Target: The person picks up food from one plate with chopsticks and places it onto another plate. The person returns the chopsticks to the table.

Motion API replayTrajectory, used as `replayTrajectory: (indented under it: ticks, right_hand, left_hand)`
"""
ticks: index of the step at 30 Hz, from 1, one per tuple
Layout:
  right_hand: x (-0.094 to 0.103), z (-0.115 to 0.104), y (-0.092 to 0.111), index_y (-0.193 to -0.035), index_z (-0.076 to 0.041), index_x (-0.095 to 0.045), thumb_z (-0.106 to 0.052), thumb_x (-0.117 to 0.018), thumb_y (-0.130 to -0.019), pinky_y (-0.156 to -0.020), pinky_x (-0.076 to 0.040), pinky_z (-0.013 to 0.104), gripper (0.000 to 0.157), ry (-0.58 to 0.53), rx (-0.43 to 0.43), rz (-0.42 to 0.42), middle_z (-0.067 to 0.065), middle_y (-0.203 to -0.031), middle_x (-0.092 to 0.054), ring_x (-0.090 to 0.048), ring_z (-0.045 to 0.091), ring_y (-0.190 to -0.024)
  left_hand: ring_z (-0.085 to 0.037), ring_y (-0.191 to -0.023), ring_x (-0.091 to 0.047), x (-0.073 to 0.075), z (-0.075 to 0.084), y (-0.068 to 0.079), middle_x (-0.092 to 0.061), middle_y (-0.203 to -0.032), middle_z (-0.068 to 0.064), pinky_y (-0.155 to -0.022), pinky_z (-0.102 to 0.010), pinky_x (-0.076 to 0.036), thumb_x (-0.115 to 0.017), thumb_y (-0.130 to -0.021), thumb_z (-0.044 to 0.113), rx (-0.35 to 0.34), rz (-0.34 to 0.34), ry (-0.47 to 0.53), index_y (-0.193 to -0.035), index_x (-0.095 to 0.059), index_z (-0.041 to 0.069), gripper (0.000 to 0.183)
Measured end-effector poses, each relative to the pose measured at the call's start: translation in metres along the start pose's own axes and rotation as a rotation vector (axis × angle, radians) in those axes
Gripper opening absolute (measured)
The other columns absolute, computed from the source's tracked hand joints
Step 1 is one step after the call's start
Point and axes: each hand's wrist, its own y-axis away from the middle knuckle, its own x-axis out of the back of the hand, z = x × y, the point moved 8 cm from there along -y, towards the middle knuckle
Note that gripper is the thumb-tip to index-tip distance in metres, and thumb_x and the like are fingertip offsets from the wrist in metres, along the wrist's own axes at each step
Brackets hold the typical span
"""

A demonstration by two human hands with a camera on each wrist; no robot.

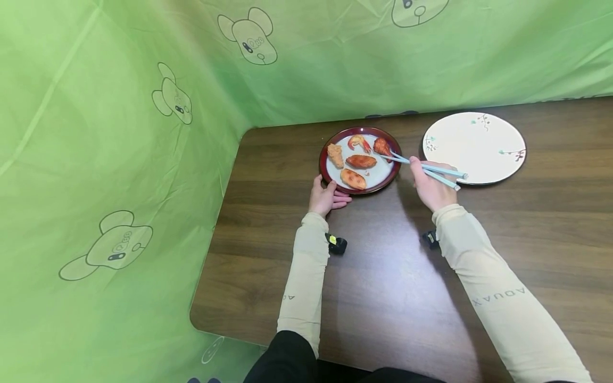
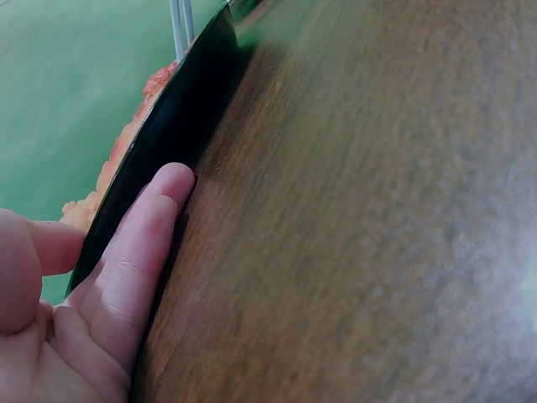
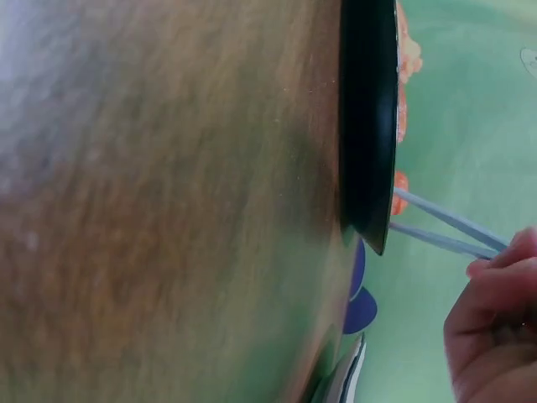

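Reddish-brown drumstick-shaped food (image 1: pixel 382 146) at far right of a round white, maroon-rimmed plate (image 1: pixel 378 173), four other food pieces (image 1: pixel 361 161) alongside | pale-blue chopsticks (image 1: pixel 441 169) meet it, gripped by right hand (image 1: pixel 435 189) beside rim | left hand (image 1: pixel 325 198) pinches near rim | white floral plate (image 1: pixel 474 148) rightward | brown wood-grain table (image 1: pixel 268 239), green cartoon-print cloth (image 1: pixel 330 74) behind

Cream lettered sleeves (image 1: pixel 514 324), black clothing (image 1: pixel 287 357), black wrist cameras (image 1: pixel 337 245)

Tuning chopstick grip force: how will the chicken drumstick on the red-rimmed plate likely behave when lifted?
The chicken drumstick may twist or tip, since its bulk sits at one end and it tapers at the other. It could slip: its sides look rounded and the chopsticks are slim. Probably not floppy; it looks like one compact lump.
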Motion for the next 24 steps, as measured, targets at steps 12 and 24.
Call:
replayTrajectory:
  ticks: [12, 24]
  right_hand:
    - [-0.004, 0.005, 0.001, -0.091, 0.002, -0.073, -0.045, -0.050, -0.095, -0.051, -0.040, 0.011, 0.053, -0.125, 0.020, -0.010, -0.028, -0.050, -0.053, -0.054, -0.009, -0.046]
    - [-0.006, 0.008, 0.000, -0.099, 0.006, -0.071, -0.041, -0.052, -0.095, -0.047, -0.048, 0.009, 0.051, -0.217, 0.011, 0.004, -0.020, -0.056, -0.060, -0.055, -0.009, -0.046]
  left_hand:
    - [-0.039, -0.085, -0.071, 0.003, -0.018, -0.019, -0.065, -0.103, -0.038, -0.066, -0.034, -0.063, -0.039, -0.104, 0.017, -0.038, 0.023, 0.011, -0.151, -0.013, 0.011, 0.054]
    - [-0.039, -0.085, -0.072, 0.003, -0.019, -0.021, -0.065, -0.102, -0.037, -0.066, -0.033, -0.063, -0.038, -0.104, 0.018, -0.056, 0.033, -0.008, -0.151, -0.013, 0.010, 0.053]
